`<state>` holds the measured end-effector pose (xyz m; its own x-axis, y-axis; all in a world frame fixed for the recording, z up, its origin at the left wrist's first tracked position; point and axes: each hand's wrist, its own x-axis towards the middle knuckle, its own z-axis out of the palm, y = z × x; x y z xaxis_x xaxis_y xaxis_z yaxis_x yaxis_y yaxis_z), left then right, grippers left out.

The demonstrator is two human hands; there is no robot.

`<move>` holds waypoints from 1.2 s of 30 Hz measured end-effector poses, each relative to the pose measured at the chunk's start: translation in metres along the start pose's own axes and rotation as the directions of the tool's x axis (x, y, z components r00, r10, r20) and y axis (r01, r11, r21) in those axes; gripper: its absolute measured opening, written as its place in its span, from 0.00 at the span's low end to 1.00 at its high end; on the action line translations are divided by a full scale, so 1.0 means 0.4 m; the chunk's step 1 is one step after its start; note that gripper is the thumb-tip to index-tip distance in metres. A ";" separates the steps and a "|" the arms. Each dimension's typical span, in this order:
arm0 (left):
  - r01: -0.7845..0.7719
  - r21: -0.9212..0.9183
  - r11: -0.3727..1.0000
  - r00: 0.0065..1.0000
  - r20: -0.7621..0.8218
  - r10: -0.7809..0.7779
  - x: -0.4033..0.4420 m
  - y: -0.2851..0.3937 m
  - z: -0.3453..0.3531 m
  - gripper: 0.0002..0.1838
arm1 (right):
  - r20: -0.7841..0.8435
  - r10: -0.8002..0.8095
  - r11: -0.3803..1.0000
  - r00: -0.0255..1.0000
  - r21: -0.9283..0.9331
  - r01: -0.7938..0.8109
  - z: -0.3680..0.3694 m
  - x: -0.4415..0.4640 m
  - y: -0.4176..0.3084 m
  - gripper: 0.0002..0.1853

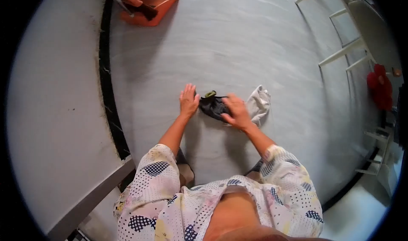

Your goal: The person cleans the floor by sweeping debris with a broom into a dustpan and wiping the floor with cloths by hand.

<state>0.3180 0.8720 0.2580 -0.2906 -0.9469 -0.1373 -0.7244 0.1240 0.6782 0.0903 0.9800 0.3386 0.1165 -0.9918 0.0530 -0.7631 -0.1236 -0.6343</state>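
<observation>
A small dark bundle (pixel 212 108), black and crumpled like a bag or cloth, lies on the floor in front of me. At its top edge sits a yellow-green ring-like piece (pixel 210 94); its kind I cannot make out. My left hand (pixel 189 101) is just left of the bundle, fingers stretched out, holding nothing. My right hand (pixel 238 112) reaches over the bundle's right side with fingers extended, and partly hides it. Whether it touches the bundle I cannot tell. Just beyond the right hand lies a crumpled off-white cloth (pixel 259 102).
Grey floor (pixel 229 49) surrounds the bundle. An orange dustpan (pixel 159 13) with a brush (pixel 146 11) stands at the upper left by the wall (pixel 55 105). White furniture legs (pixel 340 54) rise at the right, near a red flower-shaped item (pixel 379 87).
</observation>
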 end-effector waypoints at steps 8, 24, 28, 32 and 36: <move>-0.511 0.318 0.799 0.853 0.299 0.427 -0.112 0.327 0.084 0.32 | -0.246 0.275 0.859 0.929 -0.371 -0.353 -0.091 -0.190 0.280 0.29; -0.523 0.349 0.778 0.838 0.379 0.393 -0.099 0.243 -0.003 0.31 | -0.202 0.171 0.873 0.964 -0.423 -0.243 -0.102 0.419 0.410 0.26; -0.527 0.349 0.775 0.840 0.351 0.414 -0.102 0.243 -0.012 0.30 | -0.170 0.263 0.797 0.950 -0.517 -0.313 -0.165 0.485 0.438 0.25; -0.527 0.286 0.800 0.838 0.328 0.435 -0.098 0.239 -0.031 0.31 | -0.223 0.196 0.820 0.955 -0.497 -0.284 -0.126 0.474 0.419 0.24; -0.569 0.207 0.796 0.800 0.364 0.477 -0.095 0.223 -0.055 0.31 | -0.088 0.065 0.917 0.994 -0.388 -0.095 -0.153 0.311 0.367 0.26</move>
<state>0.2782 0.9126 0.3394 -0.8055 -0.5906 -0.0491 -0.5407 0.6985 0.4688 -0.0461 0.8364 0.2992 0.0101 -0.9968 0.0788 -0.9573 -0.0324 -0.2872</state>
